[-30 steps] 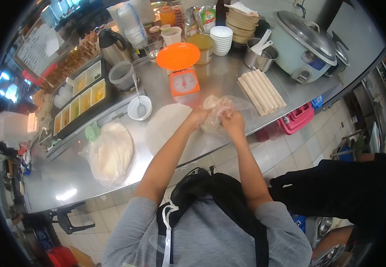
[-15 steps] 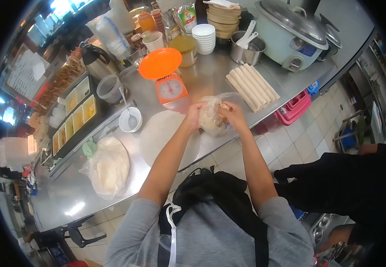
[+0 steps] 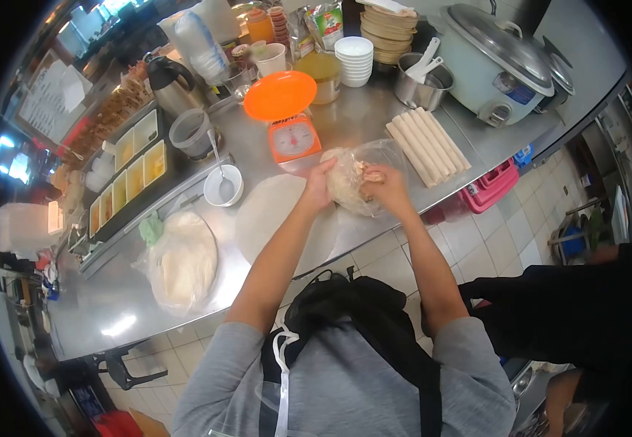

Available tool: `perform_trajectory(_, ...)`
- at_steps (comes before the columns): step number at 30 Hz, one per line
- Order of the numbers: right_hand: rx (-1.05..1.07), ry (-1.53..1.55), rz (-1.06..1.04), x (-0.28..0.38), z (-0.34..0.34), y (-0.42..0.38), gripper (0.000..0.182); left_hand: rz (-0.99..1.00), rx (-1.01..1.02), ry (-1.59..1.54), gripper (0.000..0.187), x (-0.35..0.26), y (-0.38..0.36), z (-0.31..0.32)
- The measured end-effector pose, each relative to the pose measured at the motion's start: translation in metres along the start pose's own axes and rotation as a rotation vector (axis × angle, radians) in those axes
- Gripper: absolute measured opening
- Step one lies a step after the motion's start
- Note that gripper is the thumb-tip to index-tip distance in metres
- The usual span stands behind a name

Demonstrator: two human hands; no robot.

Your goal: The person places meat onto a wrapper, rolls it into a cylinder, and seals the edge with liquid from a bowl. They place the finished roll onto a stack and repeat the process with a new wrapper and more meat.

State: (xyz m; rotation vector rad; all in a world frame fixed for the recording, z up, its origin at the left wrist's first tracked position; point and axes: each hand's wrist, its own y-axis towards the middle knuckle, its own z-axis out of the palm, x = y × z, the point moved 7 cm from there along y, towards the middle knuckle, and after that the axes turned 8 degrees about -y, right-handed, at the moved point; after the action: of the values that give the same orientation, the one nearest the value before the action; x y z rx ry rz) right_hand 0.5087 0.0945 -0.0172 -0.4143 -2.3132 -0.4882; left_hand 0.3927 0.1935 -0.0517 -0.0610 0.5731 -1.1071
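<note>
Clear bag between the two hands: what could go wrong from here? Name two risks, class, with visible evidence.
The clear bag is close to the counter's front edge, so its pale contents might drop to the floor if the left hand slips. The left forearm crosses over the round sheet and could drag or crease it.

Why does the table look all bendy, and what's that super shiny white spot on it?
Head view: the front edge of the steel table bows, probably from a wide lens, and the corners go black; head view: the white spot is glare, likely light bouncing off the metal; head view: haze on the clear bag in the left hand makes its contents hard to see sharply.
</note>
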Motion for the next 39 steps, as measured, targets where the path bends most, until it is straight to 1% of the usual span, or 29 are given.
perform_trajectory(1,0.061,0.089,0.064,-0.006,0.002,0.002,0.045,0.006,-0.038,-0.008,0.042,0.000,-0.002,-0.001)
perform_trajectory(2,0.069,0.090,0.055,-0.006,-0.001,0.004,0.045,0.017,-0.079,-0.017,0.042,-0.004,-0.006,-0.004)
perform_trajectory(4,0.012,0.908,0.548,-0.026,-0.006,-0.005,0.035,0.038,-0.086,-0.038,0.042,-0.004,-0.005,-0.005)
perform_trajectory(5,0.015,0.906,0.547,-0.028,-0.008,-0.005,0.035,0.052,-0.093,-0.056,0.043,-0.004,-0.004,-0.006)
perform_trajectory(6,0.030,0.861,0.495,-0.025,-0.011,-0.004,0.033,0.054,-0.093,-0.058,0.043,-0.003,-0.001,-0.010)
perform_trajectory(7,0.044,0.815,0.442,-0.022,-0.013,-0.002,0.031,0.058,-0.067,-0.079,0.043,-0.002,0.002,-0.012)
perform_trajectory(8,0.046,0.811,0.441,-0.022,-0.013,-0.002,0.031,0.063,-0.040,-0.101,0.043,-0.001,0.006,-0.013)
perform_trajectory(9,0.017,0.672,0.356,-0.012,-0.020,-0.001,0.032,0.065,-0.040,-0.105,0.043,-0.001,0.006,-0.008)
perform_trajectory(10,-0.011,0.535,0.272,-0.004,-0.026,-0.001,0.033,0.113,-0.029,-0.078,0.043,-0.003,0.005,-0.003)
perform_trajectory(11,-0.008,0.535,0.273,-0.003,-0.025,-0.002,0.033,0.160,-0.018,-0.049,0.043,-0.007,0.002,0.002)
perform_trajectory(13,-0.065,0.577,0.133,0.003,-0.029,-0.001,0.033,0.129,-0.034,-0.017,0.043,-0.008,0.001,0.004)
perform_trajectory(14,-0.061,0.577,0.131,0.002,-0.028,-0.002,0.033,0.101,-0.048,0.014,0.043,-0.008,0.001,0.004)
perform_trajectory(15,-0.081,0.683,0.208,-0.007,-0.025,-0.004,0.035,0.107,-0.051,0.009,0.043,-0.008,0.001,-0.001)
perform_trajectory(16,-0.098,0.788,0.284,-0.015,-0.021,-0.006,0.036,0.063,-0.067,0.065,0.041,-0.005,0.001,-0.007)
perform_trajectory(17,-0.087,0.787,0.278,-0.018,-0.019,-0.007,0.036,0.021,-0.083,0.121,0.040,-0.002,0.001,-0.013)
perform_trajectory(19,-0.013,0.347,0.146,-0.012,-0.016,-0.008,0.040,0.061,-0.115,0.154,0.037,-0.001,-0.007,-0.018)
perform_trajectory(20,-0.006,0.347,0.142,-0.013,-0.013,-0.009,0.040,0.089,-0.143,0.192,0.035,-0.002,-0.011,-0.021)
perform_trajectory(22,-0.001,-0.192,-0.050,0.010,-0.014,-0.011,0.045,0.101,-0.131,0.198,0.034,-0.003,-0.014,-0.022)
perform_trajectory(25,0.044,-0.285,0.013,0.020,-0.012,-0.009,0.044,0.110,-0.108,0.210,0.034,-0.004,-0.019,-0.020)
perform_trajectory(26,0.044,-0.287,0.014,0.018,-0.013,-0.009,0.044,0.113,-0.101,0.216,0.034,-0.006,-0.020,-0.019)
perform_trajectory(28,-0.008,-0.176,-0.033,0.013,-0.019,-0.007,0.036,0.120,-0.109,0.231,0.032,-0.008,-0.020,-0.019)
perform_trajectory(29,-0.008,-0.179,-0.036,0.008,-0.022,-0.007,0.036,0.128,-0.120,0.247,0.031,-0.009,-0.019,-0.020)
perform_trajectory(31,-0.070,0.260,0.228,-0.014,-0.032,-0.007,0.021,0.119,-0.146,0.226,0.033,-0.011,-0.017,-0.017)
perform_trajectory(32,-0.067,0.255,0.228,-0.017,-0.036,-0.007,0.021,0.104,-0.175,0.209,0.035,-0.010,-0.017,-0.017)
perform_trajectory(34,0.141,0.511,0.366,-0.016,-0.032,-0.011,0.019,0.104,-0.128,0.208,0.036,-0.008,-0.008,-0.021)
perform_trajectory(35,0.141,0.508,0.364,-0.011,-0.038,-0.011,0.019,0.108,-0.082,0.214,0.036,-0.008,-0.004,-0.020)
perform_trajectory(37,0.330,0.625,0.307,0.014,-0.039,-0.008,0.028,0.088,-0.106,0.226,0.033,-0.006,-0.007,-0.014)
perform_trajectory(38,0.337,0.625,0.299,0.027,-0.044,-0.003,0.028,0.065,-0.133,0.242,0.031,-0.004,-0.010,-0.012)
perform_trajectory(39,0.354,0.607,0.222,0.052,-0.049,0.008,0.031,0.077,-0.137,0.241,0.031,-0.002,-0.010,-0.013)
